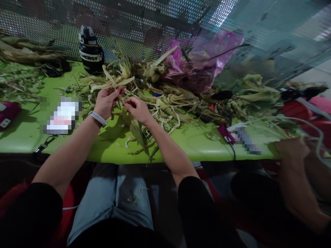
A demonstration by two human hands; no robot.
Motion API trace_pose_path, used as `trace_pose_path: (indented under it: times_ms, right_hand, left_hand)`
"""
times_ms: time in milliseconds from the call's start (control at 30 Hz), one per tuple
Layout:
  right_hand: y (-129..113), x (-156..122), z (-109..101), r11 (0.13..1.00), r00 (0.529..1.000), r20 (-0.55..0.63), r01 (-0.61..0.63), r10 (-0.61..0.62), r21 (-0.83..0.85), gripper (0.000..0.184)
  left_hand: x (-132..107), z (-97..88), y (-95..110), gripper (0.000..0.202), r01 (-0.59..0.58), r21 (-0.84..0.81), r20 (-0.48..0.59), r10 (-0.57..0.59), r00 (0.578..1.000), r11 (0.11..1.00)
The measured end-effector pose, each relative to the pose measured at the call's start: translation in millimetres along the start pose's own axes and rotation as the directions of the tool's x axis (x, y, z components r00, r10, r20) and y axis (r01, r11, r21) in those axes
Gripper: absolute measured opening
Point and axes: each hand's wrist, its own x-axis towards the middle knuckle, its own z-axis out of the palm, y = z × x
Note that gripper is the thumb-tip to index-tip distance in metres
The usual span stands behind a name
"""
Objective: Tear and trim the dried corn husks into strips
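Observation:
My left hand (106,102), with a white watch on the wrist, is closed in a pinch on pale corn husk leaves (113,82) that stick up from the pile. Close beside it, my right hand (137,109) is closed on the top of a green corn ear in its husk (134,126), which lies on the green table (26,137) pointing toward me. The two hands almost touch. A heap of stripped husks (168,100) spreads behind and to the right of them.
A black bottle (90,51) stands at the back left. A pink plastic bag (201,65) sits behind the husk pile. Another person's hand (292,150) rests at the table's right edge near white cables. A perforated metal screen backs the table.

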Motion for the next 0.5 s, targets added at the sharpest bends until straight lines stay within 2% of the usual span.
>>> trace_pose_path:
  times_ms: [133,267,400,500]
  right_hand:
    - [6,1,-7,0.982,0.988,-0.130,0.061,-0.085,-0.178,0.042]
    - [4,-1,-10,0.931,0.954,-0.215,0.129,-0.211,-0.341,0.042]
    - [-1,-1,-15,0.863,0.926,-0.181,0.220,-0.332,-0.455,0.041]
    - [-1,1,-19,0.827,0.913,-0.149,0.262,-0.379,-0.498,0.041]
  left_hand:
    - [1,-0.7,-1,0.006,0.035,0.022,-0.042,-0.034,0.999,0.999]
    - [3,0.7,-5,0.003,0.035,-0.003,-0.041,-0.035,0.999,0.999]
    - [2,2.9,-4,0.008,0.016,0.015,-0.037,-0.015,0.999,1.000]
    - [-1,4.9,1,0.013,0.061,0.094,0.003,-0.061,0.998,0.994]
